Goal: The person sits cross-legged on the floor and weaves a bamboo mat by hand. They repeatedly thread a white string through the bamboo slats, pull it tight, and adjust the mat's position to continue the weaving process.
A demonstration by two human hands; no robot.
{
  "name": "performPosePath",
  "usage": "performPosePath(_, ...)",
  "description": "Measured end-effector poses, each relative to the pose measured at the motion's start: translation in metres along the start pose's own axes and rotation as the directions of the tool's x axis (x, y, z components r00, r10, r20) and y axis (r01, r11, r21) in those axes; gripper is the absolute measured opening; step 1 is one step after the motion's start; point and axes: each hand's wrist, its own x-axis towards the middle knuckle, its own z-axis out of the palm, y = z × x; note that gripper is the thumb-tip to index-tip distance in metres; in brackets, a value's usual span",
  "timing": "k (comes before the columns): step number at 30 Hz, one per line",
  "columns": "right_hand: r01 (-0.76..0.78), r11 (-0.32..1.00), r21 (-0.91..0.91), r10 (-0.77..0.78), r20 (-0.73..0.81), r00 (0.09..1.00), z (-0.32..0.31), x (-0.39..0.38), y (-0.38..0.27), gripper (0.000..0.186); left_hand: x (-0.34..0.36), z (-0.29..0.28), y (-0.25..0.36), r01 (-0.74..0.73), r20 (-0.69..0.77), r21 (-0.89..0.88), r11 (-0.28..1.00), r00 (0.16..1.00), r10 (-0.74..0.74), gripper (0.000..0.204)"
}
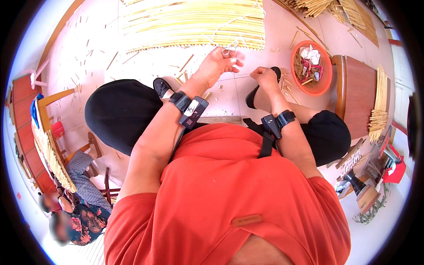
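Left hand (216,68): fingers half-open, parted and a little blurred, reaching to the near edge of the mat; a loop of white cord (226,49) lies at the fingertips, though whether it is gripped cannot be told.

Right hand (266,79): drawn apart from the mat; thumb and forefinger brought together, apparently on a fine strand (244,76) running toward the left hand.

Mat of pale stalks (176,30): on the floor just beyond the hands, stalks side by side, running left to right; upper part cut off by the picture's edge.

Condition: a row of small white knots along much of the near edge, so the binding there looks well advanced. Apparently outstanding: the loose cord trailing over the mat's right part, not drawn in. Far edge unseen; overall completion cannot be judged.

Surroundings: stalk offcuts scattered on the pink floor (99,48); one orange basket (311,91) of scraps, right; one sheaf of stalks (379,104) against a brown wooden cabinet (360,97); more stalks (311,6), upper right; another person (90,221), lower left.
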Motion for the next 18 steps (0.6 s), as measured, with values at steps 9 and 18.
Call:
performPosePath(9, -0.003, 0.99, 0.14, 0.006, -0.021, 1.0, 0.002, -0.004, -0.025, 0.016, 0.018, -0.021, -0.03, 0.239, -0.253, 0.126, 0.963, 0.946, -0.202, 0.02)
performPosePath(18, -0.036, 0.921, 0.388, 0.027, 0.029, 0.999, 0.017, 0.007, -0.018, 0.009, 0.012, -0.064, -0.066, 0.552, -0.416, -0.007, 0.834, 0.757, -0.504, 0.015)
